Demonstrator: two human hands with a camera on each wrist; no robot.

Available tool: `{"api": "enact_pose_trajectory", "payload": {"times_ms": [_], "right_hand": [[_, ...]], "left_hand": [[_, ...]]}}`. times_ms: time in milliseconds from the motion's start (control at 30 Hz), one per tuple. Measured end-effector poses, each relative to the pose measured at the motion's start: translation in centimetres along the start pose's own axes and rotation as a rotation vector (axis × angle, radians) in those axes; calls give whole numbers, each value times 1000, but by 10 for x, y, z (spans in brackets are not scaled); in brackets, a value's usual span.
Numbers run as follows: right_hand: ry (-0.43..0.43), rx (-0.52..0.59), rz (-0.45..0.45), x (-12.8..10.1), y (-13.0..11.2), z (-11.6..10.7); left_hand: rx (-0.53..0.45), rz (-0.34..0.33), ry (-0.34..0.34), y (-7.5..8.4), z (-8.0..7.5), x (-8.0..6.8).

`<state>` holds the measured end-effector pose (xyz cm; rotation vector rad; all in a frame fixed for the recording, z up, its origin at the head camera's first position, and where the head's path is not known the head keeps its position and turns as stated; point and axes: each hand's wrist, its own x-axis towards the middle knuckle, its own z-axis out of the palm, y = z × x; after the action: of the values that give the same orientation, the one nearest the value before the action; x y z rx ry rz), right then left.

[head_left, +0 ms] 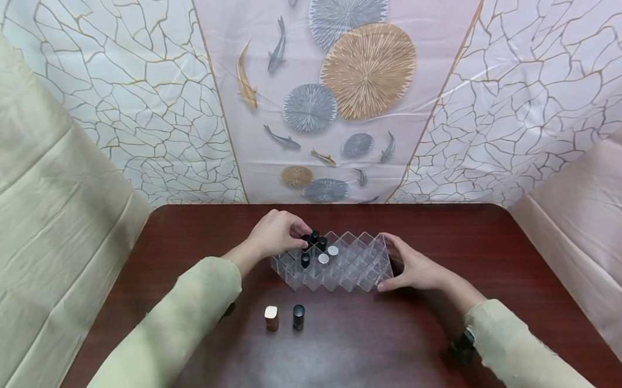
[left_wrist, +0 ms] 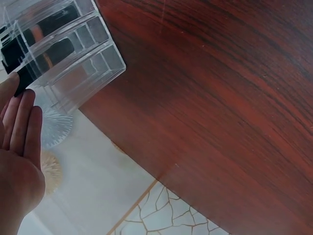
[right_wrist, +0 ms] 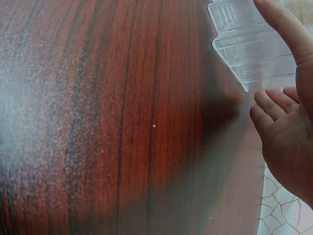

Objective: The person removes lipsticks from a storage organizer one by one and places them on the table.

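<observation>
A clear lipstick organizer with diamond-shaped compartments stands on the table. Several black-capped lipsticks and two with white tops are in its left and middle compartments. At the back left, my left hand pinches a black lipstick between thumb and fingers, its lower part inside a compartment. My right hand holds the organizer's right end, thumb at the front corner and fingers at the back. In front of the organizer, a rose-gold lipstick and a black lipstick stand upright, apart from each other.
The dark red wooden table ends at a patterned cloth backdrop. Pale fabric walls rise on the left and right. A black device sits at my right wrist.
</observation>
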<state>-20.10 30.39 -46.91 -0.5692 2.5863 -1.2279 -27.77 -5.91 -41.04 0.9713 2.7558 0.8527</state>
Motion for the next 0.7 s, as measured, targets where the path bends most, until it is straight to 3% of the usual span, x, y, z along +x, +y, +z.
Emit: {"api": "enact_pose_trajectory", "payload": {"times_ms": [333, 700], "right_hand": [[-4, 6, -8, -1, 0, -1], [-1, 12, -9, -2, 0, 0]], "left_hand": [[-29, 7, 3, 8, -12, -1], [-69, 45, 14, 21, -37, -4]]}}
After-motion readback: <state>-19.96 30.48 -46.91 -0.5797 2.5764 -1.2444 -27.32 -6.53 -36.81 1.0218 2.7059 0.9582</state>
